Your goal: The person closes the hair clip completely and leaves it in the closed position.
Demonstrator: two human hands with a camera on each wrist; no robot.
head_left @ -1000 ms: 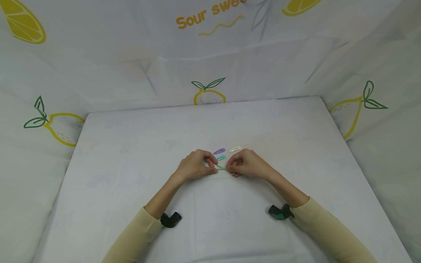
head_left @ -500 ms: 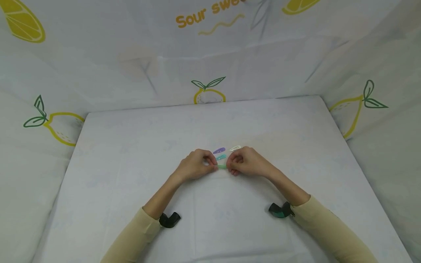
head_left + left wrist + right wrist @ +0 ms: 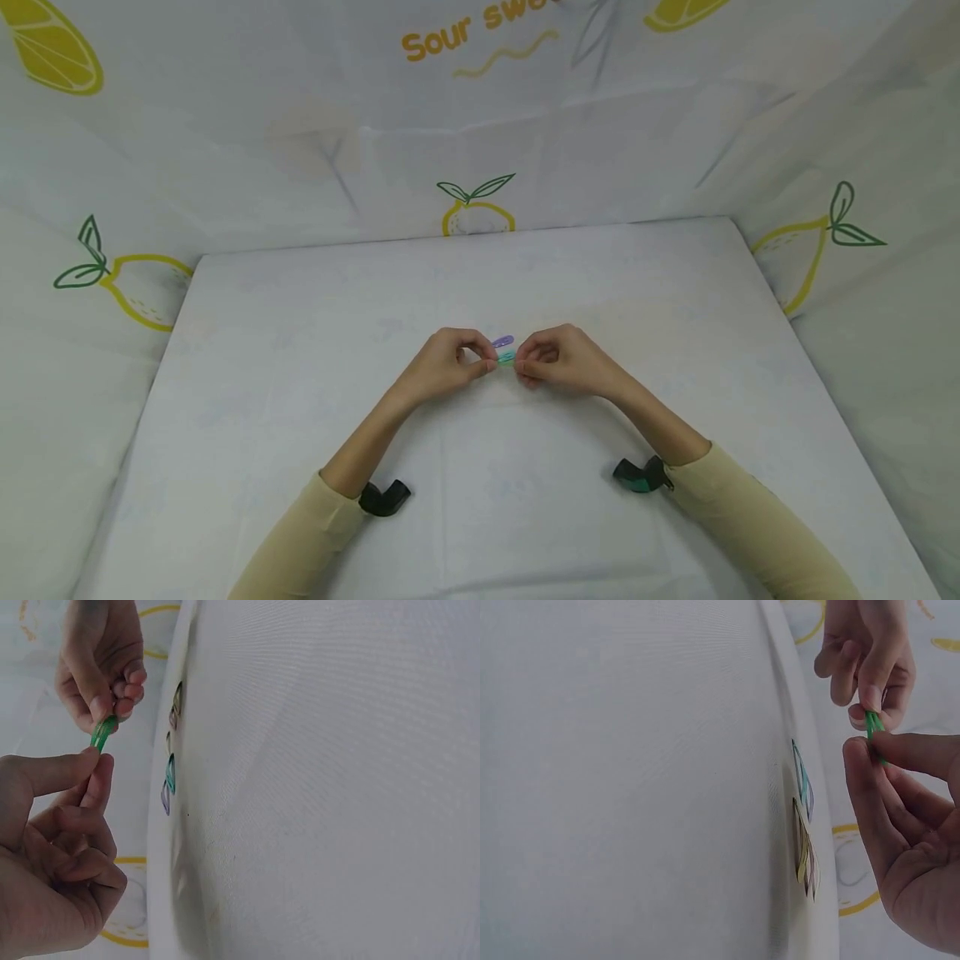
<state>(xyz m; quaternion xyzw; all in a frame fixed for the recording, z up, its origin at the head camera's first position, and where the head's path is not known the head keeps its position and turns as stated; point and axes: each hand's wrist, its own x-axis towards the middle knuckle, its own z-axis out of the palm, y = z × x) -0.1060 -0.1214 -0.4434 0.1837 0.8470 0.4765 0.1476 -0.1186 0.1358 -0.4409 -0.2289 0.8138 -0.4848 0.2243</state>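
Note:
A small green snap hair clip (image 3: 103,735) hangs between my hands, raised off the table. My left hand (image 3: 453,362) pinches one end of it between thumb and forefinger. The other end is pinched by my right hand (image 3: 562,360), whose remaining fingers curl loosely below. In the head view the fingertips cover most of the green clip. Just behind it a teal hair clip (image 3: 803,777) lies on the table, with a purple hair clip (image 3: 504,341) farther back. A pale yellow hair clip (image 3: 801,844) lies nearer the right hand; the head view does not show it.
More small clips (image 3: 177,697) lie on the table, partly overlapping in the wrist views. A white cloth covers the tabletop (image 3: 480,483), and a lemon-printed curtain (image 3: 285,167) rises behind its far edge. A black curved device (image 3: 385,498) sits at each wrist.
Both hands have lifted the green clip and moved slightly away from the body. Its two parts stood apart a second ago and lay together half a second ago. The pale clip became hidden.

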